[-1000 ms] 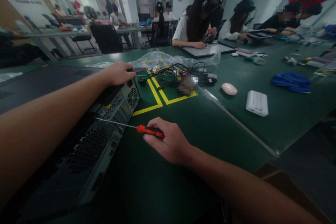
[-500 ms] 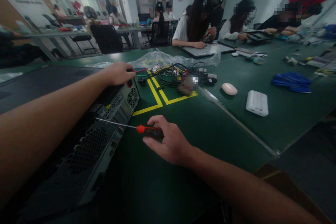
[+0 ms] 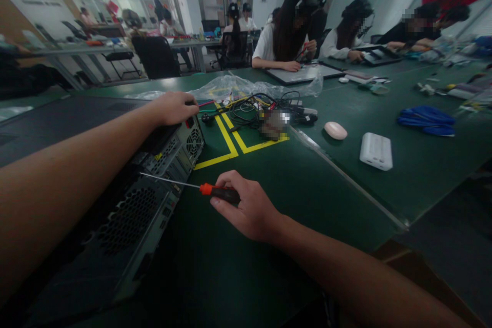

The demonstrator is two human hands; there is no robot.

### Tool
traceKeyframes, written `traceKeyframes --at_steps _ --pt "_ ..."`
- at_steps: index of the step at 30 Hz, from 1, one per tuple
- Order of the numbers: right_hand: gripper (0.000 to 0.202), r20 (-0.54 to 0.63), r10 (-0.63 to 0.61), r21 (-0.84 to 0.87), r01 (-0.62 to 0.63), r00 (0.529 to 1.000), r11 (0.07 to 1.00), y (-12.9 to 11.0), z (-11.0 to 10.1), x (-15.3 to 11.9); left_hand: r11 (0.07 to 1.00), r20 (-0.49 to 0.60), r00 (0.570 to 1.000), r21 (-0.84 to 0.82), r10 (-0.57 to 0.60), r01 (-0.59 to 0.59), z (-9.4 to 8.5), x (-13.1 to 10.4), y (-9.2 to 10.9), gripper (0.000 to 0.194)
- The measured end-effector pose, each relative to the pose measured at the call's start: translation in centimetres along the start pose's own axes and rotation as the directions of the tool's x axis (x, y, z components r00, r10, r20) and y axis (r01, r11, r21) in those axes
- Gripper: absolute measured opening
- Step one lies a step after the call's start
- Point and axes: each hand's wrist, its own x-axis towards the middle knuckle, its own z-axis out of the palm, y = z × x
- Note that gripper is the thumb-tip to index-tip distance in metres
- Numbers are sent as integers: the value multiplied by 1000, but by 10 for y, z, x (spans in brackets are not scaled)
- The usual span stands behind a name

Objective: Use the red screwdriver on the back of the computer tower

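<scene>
A black desktop computer case (image 3: 126, 220) lies at the left, its grey back panel with vents and ports facing right. My left hand (image 3: 177, 107) reaches across the case and grips its far corner, fingers curled over the edge; part of the fingertips is hidden. A screwdriver (image 3: 221, 192) with a red and black handle is held in my right hand (image 3: 249, 207), thumb and fingers closed about the handle. Its thin shaft points left, and the tip meets the back panel near the middle; the exact contact spot is too dark to tell.
Behind the case lie a tangle of cables (image 3: 249, 113) and clear plastic film (image 3: 230, 84). Rightward are a pink oval object (image 3: 335, 130), a white box-shaped device (image 3: 375, 151) and a blue bundle (image 3: 426, 120). Co-workers sit across the green table (image 3: 307, 189).
My right thumb and index finger have closed in slightly on the screwdriver handle. My left hand and the computer case have stayed put.
</scene>
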Motion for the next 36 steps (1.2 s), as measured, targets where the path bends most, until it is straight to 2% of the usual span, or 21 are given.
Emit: traceKeyframes --at_steps 10,14,21,31,36 --pt "20 -8 -1 14 2 1000 1000 -1 0 -1 1000 16 1000 18 12 -12 -3 0 2 64" --pt "18 -32 -26 11 26 999 1000 -1 0 -1 998 61 998 57 31 -34 -6 -5 7 65" --pt "22 -79 -56 -17 55 995 998 -3 -2 0 999 55 998 33 37 -39 -7 -8 9 62" --pt "31 -50 11 7 -11 999 1000 -4 1 -3 998 81 996 58 29 -33 -10 -10 12 61" --pt "21 -41 13 6 -12 999 1000 -3 1 -2 999 68 997 34 37 -39 -8 -10 10 62"
